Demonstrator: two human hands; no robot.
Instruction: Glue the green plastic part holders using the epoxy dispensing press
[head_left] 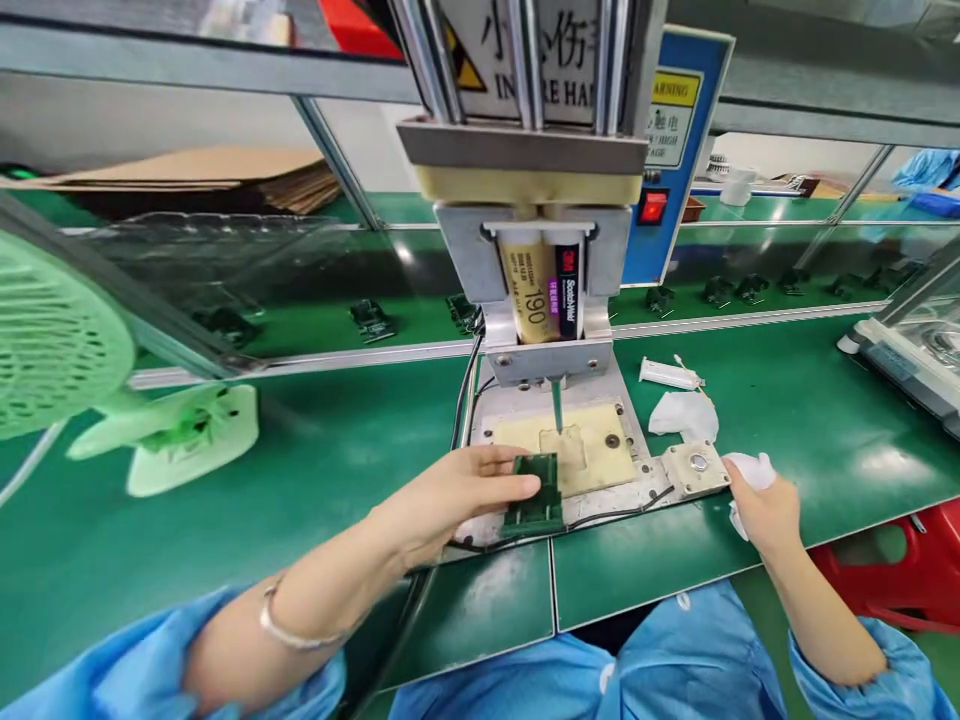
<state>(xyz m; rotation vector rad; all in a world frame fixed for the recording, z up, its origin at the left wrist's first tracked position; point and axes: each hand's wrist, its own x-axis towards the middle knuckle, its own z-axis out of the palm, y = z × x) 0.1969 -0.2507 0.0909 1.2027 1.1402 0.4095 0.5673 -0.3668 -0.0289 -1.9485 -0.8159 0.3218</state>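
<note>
My left hand [476, 492] grips a dark green plastic part [537, 498] by its left side, thumb on top. The part is at the front edge of a cream fixture block [611, 458] with a shallow recess. Above that recess points a thin green dispensing nozzle [556, 405], fed by a twin adhesive cartridge [536, 290] in a metal holder. My right hand [771, 510] is closed around a crumpled white tissue [754, 470]. It rests against the right side of a small box with a round button [699, 463]; some of its fingers are hidden.
Behind the button box lie another white tissue [684, 414] and a white tube [670, 374]. A green fan [191, 430] stands at left. Several dark parts [371, 318] sit on the green strip behind. A red stool [900, 565] is at lower right.
</note>
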